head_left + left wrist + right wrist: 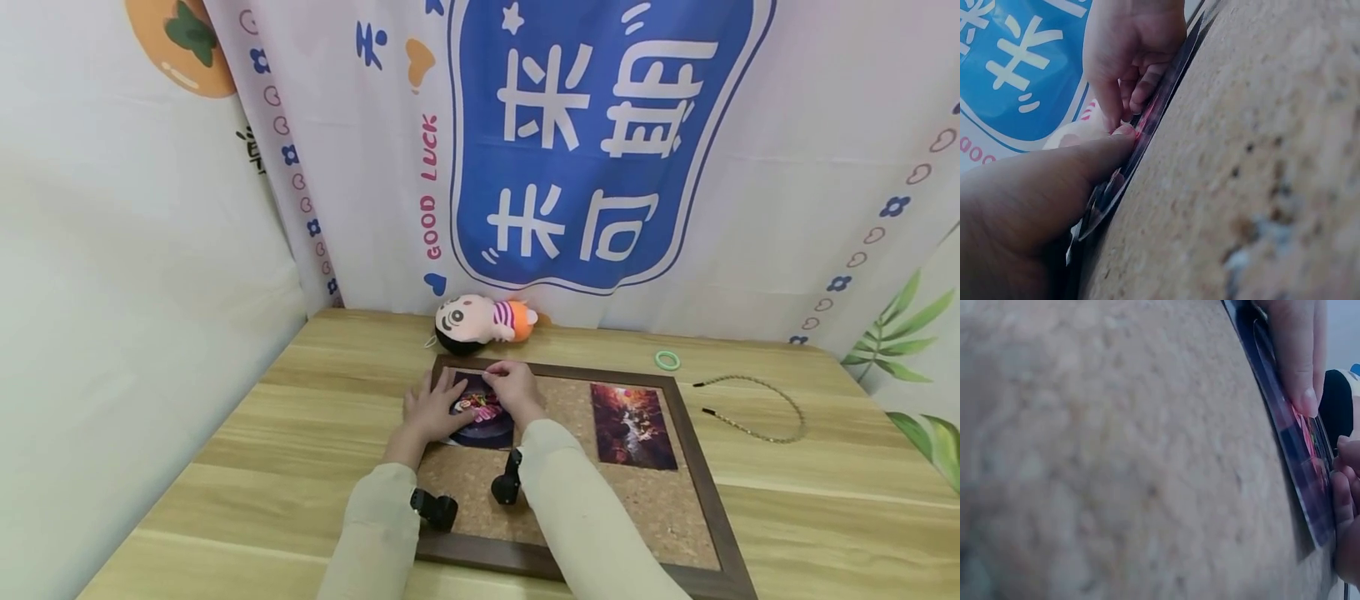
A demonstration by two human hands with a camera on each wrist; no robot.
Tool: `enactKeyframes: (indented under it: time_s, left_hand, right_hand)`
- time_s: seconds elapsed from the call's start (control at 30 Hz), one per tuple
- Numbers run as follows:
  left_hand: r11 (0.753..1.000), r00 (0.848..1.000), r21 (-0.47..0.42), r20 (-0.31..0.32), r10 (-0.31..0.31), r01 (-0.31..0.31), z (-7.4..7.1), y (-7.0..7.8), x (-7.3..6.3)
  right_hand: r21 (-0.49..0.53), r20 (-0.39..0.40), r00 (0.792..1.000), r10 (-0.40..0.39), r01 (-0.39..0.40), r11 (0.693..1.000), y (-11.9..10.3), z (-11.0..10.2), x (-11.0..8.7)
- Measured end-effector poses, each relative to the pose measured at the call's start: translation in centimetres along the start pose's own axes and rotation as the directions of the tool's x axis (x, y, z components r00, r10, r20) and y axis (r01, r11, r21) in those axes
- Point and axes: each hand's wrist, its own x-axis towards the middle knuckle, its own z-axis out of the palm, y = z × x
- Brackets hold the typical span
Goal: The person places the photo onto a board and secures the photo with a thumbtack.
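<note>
My left hand point(435, 408) lies with spread fingers on a dark photo of food point(480, 412), pressing it against the cork board point(555, 500). At the photo's top edge, my right hand point(516, 387) has thumb and forefinger pinched together on a tiny, thin, pin-like thing, mostly hidden by the fingertips. Seen from the left wrist, the right hand point(1132, 50) bends down over the photo point(1160, 109) near the left thumb. The right wrist view has the left fingers point(1300, 375) on the photo point(1300, 447), whose lower edge stands slightly off the cork.
A second photo point(633, 425) with orange light is on the board's right side. Behind the dark wooden frame point(697, 458) lies a plush doll point(480, 322). A green ring point(667, 360) and a beaded headband point(795, 417) rest on the table point(247, 467) to the right.
</note>
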Motion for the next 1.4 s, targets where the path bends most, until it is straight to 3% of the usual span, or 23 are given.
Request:
enactKeyframes:
  time_s: [0.2, 0.57, 1.1, 1.4]
  left_hand:
    - [0.998, 0.999, 0.054, 0.027, 0.017, -0.018, 0.16, -0.14, 0.06]
    - [0.999, 0.999, 0.041, 0.029, 0.022, -0.023, 0.41, -0.27, -0.09]
    - [0.998, 0.999, 0.056, 0.027, 0.019, -0.02, 0.39, -0.1, 0.05]
    - [0.999, 1.0, 0.042, 0.013, 0.026, -0.026, 0.34, -0.12, -0.33]
  right_hand:
    - [-0.08, 0.001, 0.999, 0.038, -0.037, 0.996, -0.32, -0.01, 0.06]
    - [-0.217, 0.032, 0.995, 0.098, -0.089, 0.972, -0.44, 0.18, 0.06]
    - [-0.268, -0.004, 0.99, 0.14, -0.136, 0.954, -0.66, 0.23, 0.18]
    - [-0.303, 0.014, 0.991, 0.135, -0.125, 0.945, -0.78, 0.33, -0.08]
